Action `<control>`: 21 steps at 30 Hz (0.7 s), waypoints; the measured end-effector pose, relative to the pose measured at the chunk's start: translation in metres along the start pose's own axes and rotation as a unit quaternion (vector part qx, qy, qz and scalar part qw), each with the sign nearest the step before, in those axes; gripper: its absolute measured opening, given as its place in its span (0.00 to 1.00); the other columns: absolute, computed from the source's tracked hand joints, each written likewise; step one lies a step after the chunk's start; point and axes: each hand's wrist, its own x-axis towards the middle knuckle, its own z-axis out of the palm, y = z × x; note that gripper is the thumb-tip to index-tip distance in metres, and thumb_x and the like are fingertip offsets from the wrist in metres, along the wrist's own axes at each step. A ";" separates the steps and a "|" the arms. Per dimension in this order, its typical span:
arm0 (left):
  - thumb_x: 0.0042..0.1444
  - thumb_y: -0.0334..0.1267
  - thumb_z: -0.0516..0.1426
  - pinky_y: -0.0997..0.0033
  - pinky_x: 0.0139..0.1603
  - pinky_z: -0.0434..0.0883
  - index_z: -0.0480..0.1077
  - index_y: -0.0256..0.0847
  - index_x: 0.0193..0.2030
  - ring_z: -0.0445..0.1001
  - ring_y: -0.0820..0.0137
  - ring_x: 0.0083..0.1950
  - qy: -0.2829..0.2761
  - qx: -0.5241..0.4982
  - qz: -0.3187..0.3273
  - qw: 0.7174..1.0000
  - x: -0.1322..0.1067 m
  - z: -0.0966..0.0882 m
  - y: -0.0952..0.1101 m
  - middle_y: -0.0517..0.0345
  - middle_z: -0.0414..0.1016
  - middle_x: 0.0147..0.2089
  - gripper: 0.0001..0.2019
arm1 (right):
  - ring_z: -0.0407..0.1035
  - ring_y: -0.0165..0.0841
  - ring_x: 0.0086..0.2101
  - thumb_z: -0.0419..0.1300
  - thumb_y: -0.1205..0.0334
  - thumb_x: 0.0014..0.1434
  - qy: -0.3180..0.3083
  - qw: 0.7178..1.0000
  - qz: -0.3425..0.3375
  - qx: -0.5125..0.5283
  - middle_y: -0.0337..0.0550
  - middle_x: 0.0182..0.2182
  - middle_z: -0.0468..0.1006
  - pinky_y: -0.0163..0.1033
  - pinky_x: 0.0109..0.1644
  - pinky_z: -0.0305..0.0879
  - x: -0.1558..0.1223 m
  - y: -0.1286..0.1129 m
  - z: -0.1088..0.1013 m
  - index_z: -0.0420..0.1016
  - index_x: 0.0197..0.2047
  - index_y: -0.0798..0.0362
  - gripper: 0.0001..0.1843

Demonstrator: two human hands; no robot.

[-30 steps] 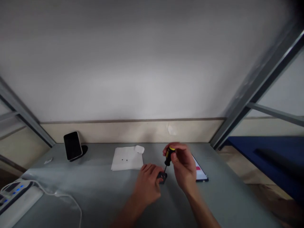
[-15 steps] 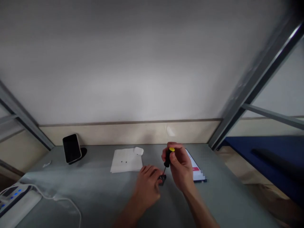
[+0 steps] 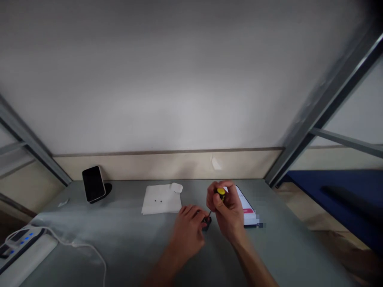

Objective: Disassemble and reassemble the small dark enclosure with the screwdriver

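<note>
Screwdriver (image 3: pixel 221 192), grasped aslant over the surface (image 3: pixel 128 235) in the right hand (image 3: pixel 229 213), shank (image 3: pixel 210 214) angled down to a small black block (image 3: pixel 207 226) gripped in the left hand (image 3: pixel 188 227), presumably to brace against twisting.

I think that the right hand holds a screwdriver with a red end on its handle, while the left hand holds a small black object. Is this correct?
Not entirely: the screwdriver has a yellow handle end, not a red one, as the head view shows. The right hand does hold it, and the left hand holds the small black object.
</note>
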 end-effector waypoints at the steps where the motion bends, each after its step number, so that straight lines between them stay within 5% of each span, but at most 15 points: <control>1: 0.51 0.19 0.58 0.61 0.47 0.64 0.72 0.44 0.43 0.75 0.62 0.46 -0.001 0.004 0.000 1.000 0.000 0.000 0.000 0.59 0.79 0.44 0.17 | 0.63 0.26 0.25 0.70 0.54 0.64 -0.007 1.000 -0.006 -0.012 0.36 0.36 0.71 0.34 0.27 0.56 0.001 0.000 -0.002 0.75 0.44 0.44 0.10; 5: 0.50 0.19 0.57 0.61 0.47 0.64 0.71 0.44 0.42 0.75 0.62 0.46 -0.008 0.010 -0.002 1.000 -0.001 0.001 0.000 0.59 0.79 0.43 0.17 | 0.69 0.33 0.33 0.68 0.50 0.66 -0.037 0.999 0.008 -0.039 0.41 0.35 0.73 0.39 0.36 0.63 0.003 -0.003 -0.008 0.80 0.43 0.48 0.11; 10: 0.50 0.19 0.57 0.60 0.48 0.65 0.71 0.44 0.42 0.74 0.61 0.47 -0.023 0.017 -0.006 1.000 -0.001 -0.001 0.001 0.57 0.79 0.45 0.17 | 0.61 0.31 0.27 0.59 0.47 0.72 -0.018 0.999 0.035 0.024 0.37 0.28 0.69 0.38 0.32 0.57 0.003 -0.003 -0.002 0.77 0.47 0.45 0.12; 16: 0.51 0.18 0.57 0.61 0.47 0.65 0.71 0.45 0.44 0.75 0.61 0.47 -0.022 0.022 -0.009 0.999 0.000 0.000 0.002 0.59 0.78 0.44 0.18 | 0.61 0.28 0.27 0.68 0.56 0.67 -0.046 0.999 0.010 0.006 0.34 0.31 0.70 0.35 0.31 0.56 0.001 -0.001 -0.004 0.74 0.46 0.42 0.08; 21: 0.49 0.18 0.57 0.60 0.48 0.66 0.70 0.44 0.43 0.74 0.61 0.47 -0.024 0.035 -0.010 0.999 0.001 0.000 0.002 0.58 0.77 0.43 0.19 | 0.66 0.33 0.32 0.66 0.50 0.67 -0.066 0.997 0.045 -0.008 0.41 0.34 0.72 0.38 0.33 0.60 -0.002 -0.003 -0.009 0.79 0.44 0.47 0.10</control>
